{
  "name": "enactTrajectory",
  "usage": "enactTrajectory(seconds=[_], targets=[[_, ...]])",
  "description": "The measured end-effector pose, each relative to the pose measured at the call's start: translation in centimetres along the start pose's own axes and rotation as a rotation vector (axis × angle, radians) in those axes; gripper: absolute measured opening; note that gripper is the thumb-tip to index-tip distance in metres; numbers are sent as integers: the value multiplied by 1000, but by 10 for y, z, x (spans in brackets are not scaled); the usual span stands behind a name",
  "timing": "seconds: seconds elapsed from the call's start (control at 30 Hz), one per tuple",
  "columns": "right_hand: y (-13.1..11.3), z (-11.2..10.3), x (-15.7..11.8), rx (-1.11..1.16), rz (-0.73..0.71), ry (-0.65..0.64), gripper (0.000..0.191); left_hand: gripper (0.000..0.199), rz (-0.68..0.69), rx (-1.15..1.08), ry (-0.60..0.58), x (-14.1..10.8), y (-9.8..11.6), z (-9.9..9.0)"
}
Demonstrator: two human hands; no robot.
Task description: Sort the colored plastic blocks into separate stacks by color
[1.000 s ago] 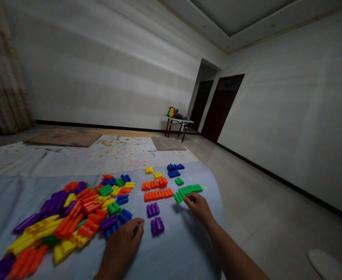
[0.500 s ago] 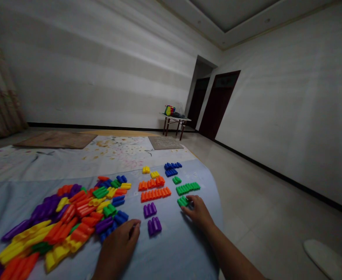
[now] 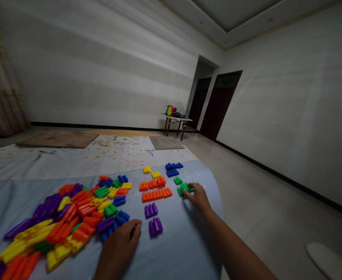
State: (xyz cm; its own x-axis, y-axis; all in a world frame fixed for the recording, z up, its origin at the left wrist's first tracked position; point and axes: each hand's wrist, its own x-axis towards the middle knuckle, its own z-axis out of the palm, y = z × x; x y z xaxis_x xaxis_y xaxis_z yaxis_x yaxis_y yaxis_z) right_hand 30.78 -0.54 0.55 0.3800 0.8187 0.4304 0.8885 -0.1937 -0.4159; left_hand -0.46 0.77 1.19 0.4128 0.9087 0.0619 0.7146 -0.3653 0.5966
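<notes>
My right hand is closed on a green bullet-shaped plastic piece, holding it at the row of green pieces. Its fingers hide part of that row, so I cannot tell whether the held piece lies on it or against it. A smaller green group sits just beyond. My left hand rests on the cloth with its fingers curled and nothing visible in them. It lies beside blue pieces at the edge of a mixed pile. Purple pieces stand to its right.
Orange rows, yellow groups and blue rows lie on the light blue cloth. Farther off are a brown board and a grey mat. A small table stands by the wall.
My right hand has moved away from me with the green piece, from the near side of the green row up to the row itself. My left hand has stayed in place.
</notes>
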Motion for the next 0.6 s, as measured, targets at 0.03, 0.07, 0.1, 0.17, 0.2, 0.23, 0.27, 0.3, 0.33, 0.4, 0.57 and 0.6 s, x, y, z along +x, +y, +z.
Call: enactTrajectory(seconds=[0.03,0.07,0.1,0.17,0.2,0.23,0.27,0.3,0.33,0.4,0.57,0.6], targets=[[-1,1,1,-21,7,-11,32,32,2,-2,-1,0,0,0],[-3,2,2,-43,13,-22,32,31,3,-3,-1,0,-1,0],[-3,3,2,-63,18,-34,32,31,4,-4,2,0,-1,0],[-4,2,2,-90,25,-50,31,31,4,-7,5,-1,-2,1],[-5,2,1,-95,27,-51,32,31,2,-9,6,-1,-2,1],[-5,1,1,-92,27,-45,32,31,3,-13,7,-1,-2,1],[-6,-1,0,-81,20,-32,32,31,7,-17,11,-2,-1,1],[-7,-2,0,-62,6,-15,33,31,11,-21,16,-2,-1,1],[-9,-3,-1,-36,-18,4,32,31,15,-26,21,-2,0,1],[-18,-3,-4,38,-89,30,30,30,28,-35,35,-3,1,1],[-68,3,-20,280,-286,-72,17,29,32,-38,31,-6,4,1],[-81,5,-23,314,-313,-108,15,29,36,-37,31,-7,5,1]])
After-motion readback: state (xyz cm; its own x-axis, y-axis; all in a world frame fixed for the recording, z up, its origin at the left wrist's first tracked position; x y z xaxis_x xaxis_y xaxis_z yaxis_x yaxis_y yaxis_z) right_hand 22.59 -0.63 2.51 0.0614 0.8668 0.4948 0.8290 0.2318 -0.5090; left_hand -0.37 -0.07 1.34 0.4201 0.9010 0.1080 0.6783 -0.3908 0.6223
